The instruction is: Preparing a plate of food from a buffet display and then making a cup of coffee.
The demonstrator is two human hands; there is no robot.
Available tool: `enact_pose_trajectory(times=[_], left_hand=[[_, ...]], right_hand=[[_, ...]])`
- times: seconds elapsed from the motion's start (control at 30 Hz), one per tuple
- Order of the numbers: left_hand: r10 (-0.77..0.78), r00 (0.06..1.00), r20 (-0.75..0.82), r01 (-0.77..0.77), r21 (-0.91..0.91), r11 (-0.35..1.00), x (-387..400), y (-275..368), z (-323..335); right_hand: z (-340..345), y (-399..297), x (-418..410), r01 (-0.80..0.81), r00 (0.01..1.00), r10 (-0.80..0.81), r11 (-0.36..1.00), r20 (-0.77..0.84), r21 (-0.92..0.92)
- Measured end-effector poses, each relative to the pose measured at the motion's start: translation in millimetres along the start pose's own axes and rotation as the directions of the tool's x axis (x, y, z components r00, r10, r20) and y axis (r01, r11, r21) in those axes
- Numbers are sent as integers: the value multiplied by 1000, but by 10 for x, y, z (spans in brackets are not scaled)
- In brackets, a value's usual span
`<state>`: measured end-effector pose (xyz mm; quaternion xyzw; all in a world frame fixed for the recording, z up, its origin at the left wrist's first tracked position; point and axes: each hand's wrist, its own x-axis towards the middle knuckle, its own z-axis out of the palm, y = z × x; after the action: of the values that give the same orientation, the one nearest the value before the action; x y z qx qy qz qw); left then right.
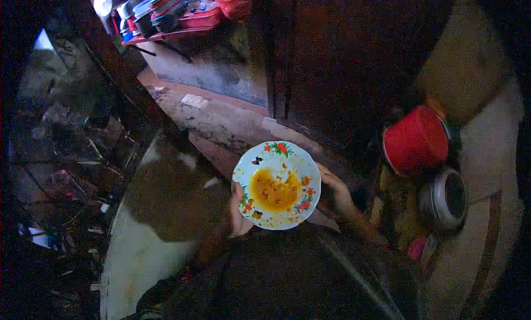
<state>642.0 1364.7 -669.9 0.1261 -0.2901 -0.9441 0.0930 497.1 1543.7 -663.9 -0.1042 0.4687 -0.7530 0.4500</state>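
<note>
A white plate [277,154] with red flowers and green leaves printed on its rim is held up in front of me. Orange-brown sauce [274,191] pools in its middle, with small crumbs and bits of food scattered over the rim. My left hand [237,214] grips the plate's left edge, the thumb lying over the rim. At the right edge, my right hand [335,189] holds the plate from the side and partly beneath it, so some of its fingers are hidden.
To the right stand a red bucket-like container [416,140] and a round metal pot [448,200]. Beyond a dark doorway post [280,50], stacked dishes and basins [164,9] crowd a raised shelf. A dark wooden beam [153,108] slants across the left, with dim clutter [91,150] past it.
</note>
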Motion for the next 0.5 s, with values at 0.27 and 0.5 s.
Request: enact_pose_trajectory(times=[0.27,0.5], left_hand=[[-37,997,-67,31,-85,996,685,-248,43],[-147,984,-102,141,-67,988,855,49,-87]], right_hand=[[-133,-736,378,-98,995,99,993,-6,58],[-102,-659,537,-52,995,61,992,-74,115]])
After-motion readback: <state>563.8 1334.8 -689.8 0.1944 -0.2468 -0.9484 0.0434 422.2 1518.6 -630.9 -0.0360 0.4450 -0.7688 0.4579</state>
